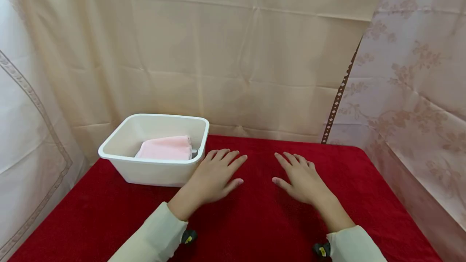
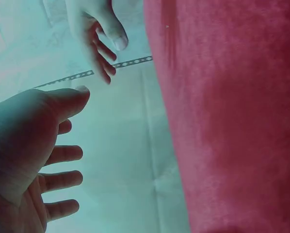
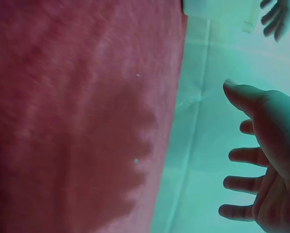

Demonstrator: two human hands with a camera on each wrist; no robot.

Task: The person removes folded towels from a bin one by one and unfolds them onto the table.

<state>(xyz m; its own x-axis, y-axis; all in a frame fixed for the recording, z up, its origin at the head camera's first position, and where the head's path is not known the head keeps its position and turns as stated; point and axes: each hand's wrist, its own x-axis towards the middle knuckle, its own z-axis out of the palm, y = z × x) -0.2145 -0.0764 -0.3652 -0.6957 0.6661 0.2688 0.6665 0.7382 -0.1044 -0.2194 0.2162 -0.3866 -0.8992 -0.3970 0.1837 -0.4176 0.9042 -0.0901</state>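
I hold my left hand (image 1: 212, 179) and my right hand (image 1: 302, 180) out in front of me, apart, mostly palm-down, with the fingers (image 2: 65, 153) spread and nearly straight. My thumbs (image 1: 233, 186) point in toward each other, and both forearms (image 1: 149, 235) slant inward up to the wrists (image 1: 183, 203).

Curtained-off booth, basically, kind of building unclear
The far side is closed off by a creased beige sheet (image 1: 233, 51), the right by a pinkish floral curtain (image 1: 415, 64) and the left by a whitish drape (image 1: 22, 144), so whatever's behind is hidden. The middle is pretty much filled by a red-covered table (image 1: 255, 229); whether that's in a home or a studio can't be told.
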